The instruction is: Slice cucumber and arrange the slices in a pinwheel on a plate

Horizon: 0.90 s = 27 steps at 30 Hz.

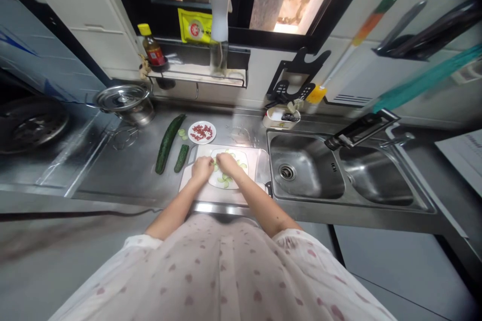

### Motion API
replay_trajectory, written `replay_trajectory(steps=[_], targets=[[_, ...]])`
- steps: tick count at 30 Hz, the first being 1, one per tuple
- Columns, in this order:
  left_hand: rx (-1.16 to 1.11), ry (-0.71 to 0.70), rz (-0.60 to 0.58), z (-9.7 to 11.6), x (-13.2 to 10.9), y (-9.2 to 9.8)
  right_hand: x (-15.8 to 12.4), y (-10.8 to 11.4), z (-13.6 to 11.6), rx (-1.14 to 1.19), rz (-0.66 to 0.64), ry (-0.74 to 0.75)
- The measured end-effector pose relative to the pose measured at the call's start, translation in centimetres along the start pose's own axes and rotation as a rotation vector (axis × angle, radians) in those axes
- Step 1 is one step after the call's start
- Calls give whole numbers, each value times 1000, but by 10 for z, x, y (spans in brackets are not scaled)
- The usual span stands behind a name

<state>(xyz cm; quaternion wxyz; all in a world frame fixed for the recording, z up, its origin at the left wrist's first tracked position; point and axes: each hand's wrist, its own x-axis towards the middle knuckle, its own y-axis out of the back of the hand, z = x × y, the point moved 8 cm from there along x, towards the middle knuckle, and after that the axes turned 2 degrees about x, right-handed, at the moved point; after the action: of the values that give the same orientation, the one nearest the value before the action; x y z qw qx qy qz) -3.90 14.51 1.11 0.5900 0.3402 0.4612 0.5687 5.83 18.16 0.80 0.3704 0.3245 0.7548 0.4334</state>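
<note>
My left hand (203, 168) and my right hand (228, 164) are both closed, fingertips pinched close together over the left part of a white plate (217, 182). A small pale green cucumber slice (215, 163) shows between the fingertips, partly hidden by them. More cucumber slices (225, 179) lie fanned in curved groups on the plate, which rests on a light cutting board (205, 195). Left of the board are a short cut cucumber piece (181, 158), a long whole cucumber (168, 145) and a few loose slices (183, 133). A small round plate (212, 136) bears chopped red pieces (201, 132).
A knife handle (268, 188) shows at the board's right edge, beside the double sink (307, 165). At the back left stands a lidded steel pot (128, 105). Above, a wall shelf (196, 76) holds a sauce bottle (152, 47) and a white-topped spray bottle (220, 15).
</note>
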Motion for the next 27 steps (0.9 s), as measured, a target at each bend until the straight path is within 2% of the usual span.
replay_trajectory(steps=[9,12,16,27], targets=[[10,-61,90,-1,-3,2,-2,1,1,-13,1,9],[40,-151,115,5,-10,4,-2,2,1,-21,4,9],[74,-321,96,15,-18,2,-4,3,0,-30,13,24],[193,-373,45,15,-17,-5,-11,4,8,-64,20,-26]])
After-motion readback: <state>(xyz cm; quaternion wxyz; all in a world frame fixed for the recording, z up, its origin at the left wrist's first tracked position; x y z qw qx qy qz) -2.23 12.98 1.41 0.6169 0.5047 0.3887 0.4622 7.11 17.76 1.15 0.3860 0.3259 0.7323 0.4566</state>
